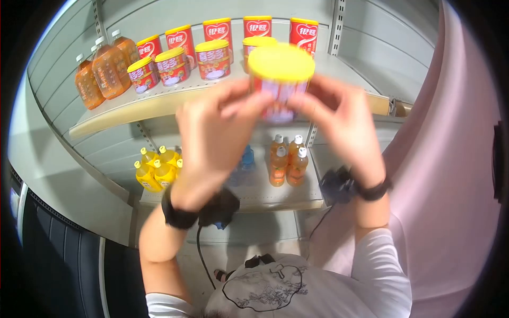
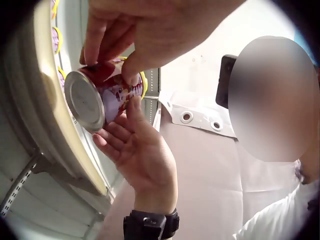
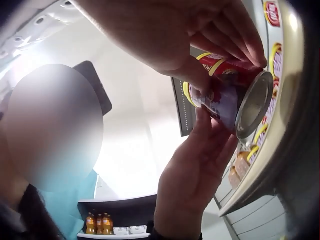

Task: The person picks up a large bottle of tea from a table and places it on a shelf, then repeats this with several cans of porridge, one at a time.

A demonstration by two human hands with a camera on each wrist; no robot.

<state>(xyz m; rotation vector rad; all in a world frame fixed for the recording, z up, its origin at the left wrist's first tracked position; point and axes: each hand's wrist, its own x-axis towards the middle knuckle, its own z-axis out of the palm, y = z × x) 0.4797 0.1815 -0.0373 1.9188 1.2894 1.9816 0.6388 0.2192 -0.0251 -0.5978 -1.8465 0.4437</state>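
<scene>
Both hands hold a can with a yellow lid (image 1: pixel 281 62) up in front of the upper shelf. It has a red and lilac printed label. My left hand (image 1: pixel 209 130) grips it from the left side, and my right hand (image 1: pixel 347 119) from the right, with the thumbs meeting near its front. Seen from below in the left wrist view, the can (image 2: pixel 116 96) shows its bare metal base. The right wrist view has the can (image 3: pixel 227 97) tilted between the fingers of both hands, clear of the shelf edge.
On the upper shelf (image 1: pixel 185 100) stand similar short cans (image 1: pixel 213 61), taller red canisters (image 1: pixel 304 33) and orange drink bottles (image 1: pixel 110 70). Below, another shelf holds yellow bottles (image 1: pixel 154 172) and orange juice bottles (image 1: pixel 288 164). A pink curtain (image 1: pixel 450 159) hangs at the right.
</scene>
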